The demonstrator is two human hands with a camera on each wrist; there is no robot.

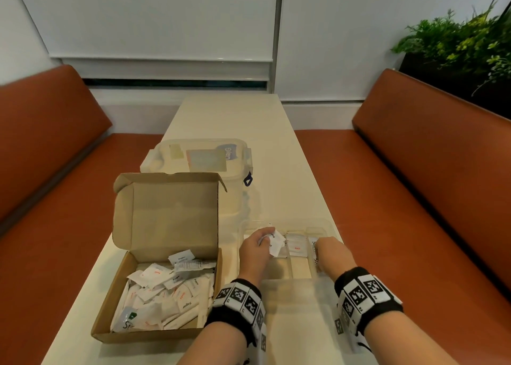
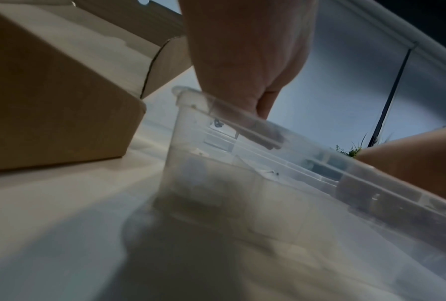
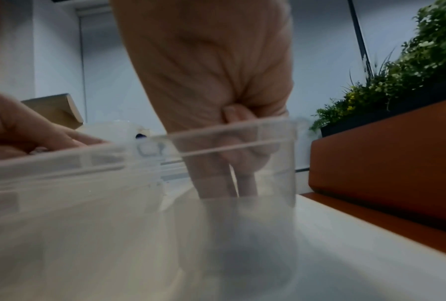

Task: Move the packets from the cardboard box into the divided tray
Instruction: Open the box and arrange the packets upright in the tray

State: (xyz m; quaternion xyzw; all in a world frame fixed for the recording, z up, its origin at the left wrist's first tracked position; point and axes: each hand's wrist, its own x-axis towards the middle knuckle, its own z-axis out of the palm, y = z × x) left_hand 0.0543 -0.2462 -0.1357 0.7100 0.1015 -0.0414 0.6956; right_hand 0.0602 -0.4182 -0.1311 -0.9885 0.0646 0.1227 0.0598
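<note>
So from the head cam, the left hand [image 1: 255, 250] is pinching a few white packets [image 1: 275, 241] over the clear divided tray [image 1: 329, 225], at 3 o'clock of the open cardboard box [image 1: 154, 259]. Right hand [image 1: 333, 255] dips into the tray's right slot; grip unclear here.

Left wrist cam: blurry tray wall [image 2: 242, 163], box at 9 o'clock.

Right wrist cam: fingers [image 3: 216, 179] reach straight down inside the tray, ring finger curled; can't tell whether they hold anything.

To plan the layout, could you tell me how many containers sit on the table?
3: cardboard box near left, lidded plastic tub behind it, clear divided tray near right. None appears hidden.
</note>
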